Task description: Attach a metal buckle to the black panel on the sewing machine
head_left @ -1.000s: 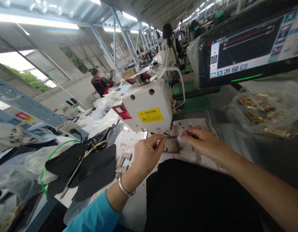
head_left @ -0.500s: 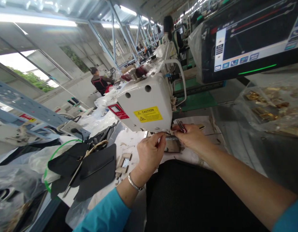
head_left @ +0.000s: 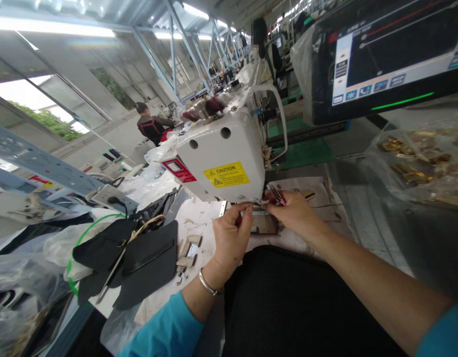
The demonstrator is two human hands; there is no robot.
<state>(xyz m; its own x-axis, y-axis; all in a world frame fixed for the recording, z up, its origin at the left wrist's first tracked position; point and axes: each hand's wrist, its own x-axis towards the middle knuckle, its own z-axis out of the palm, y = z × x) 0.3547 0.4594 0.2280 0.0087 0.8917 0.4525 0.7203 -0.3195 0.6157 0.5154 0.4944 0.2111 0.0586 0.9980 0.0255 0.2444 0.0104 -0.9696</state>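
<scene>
Now gripping a slim metal tool (head_left: 277, 195) in the right hand (head_left: 294, 209), close beside the left hand (head_left: 231, 233), pinched closed with contents unclear; working two-handed beneath the machine head (head_left: 219, 148), near the desk's (head_left: 363, 213) front edge

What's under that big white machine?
Just below the machine, a brownish plate shows, with the left hand and the right hand, which holds a metal tool. Deeper underneath, the machine and hands block the view.
</scene>
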